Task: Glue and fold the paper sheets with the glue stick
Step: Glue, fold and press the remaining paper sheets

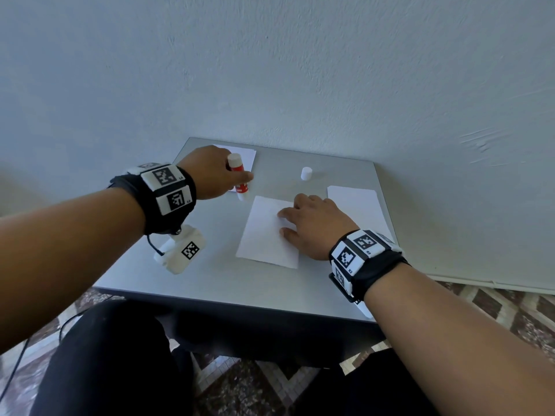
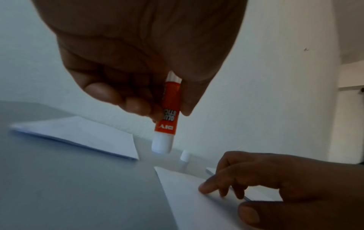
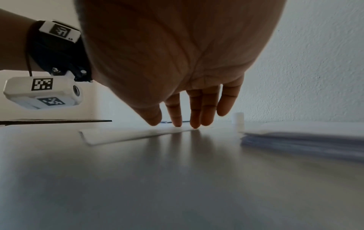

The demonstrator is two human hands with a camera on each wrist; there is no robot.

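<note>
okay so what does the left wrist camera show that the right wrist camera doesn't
Only the left wrist view shows the glue stick, uncapped, tip down, in the left hand grip, above the table. Only the right wrist view shows the paper stack edge-on and the left wrist camera. Both show the right hand fingers pressing the centre sheet, and the cap standing upright.

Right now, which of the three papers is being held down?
The middle sheet, under the right hand's fingertips; the far-left paper and right stack lie untouched.
</note>
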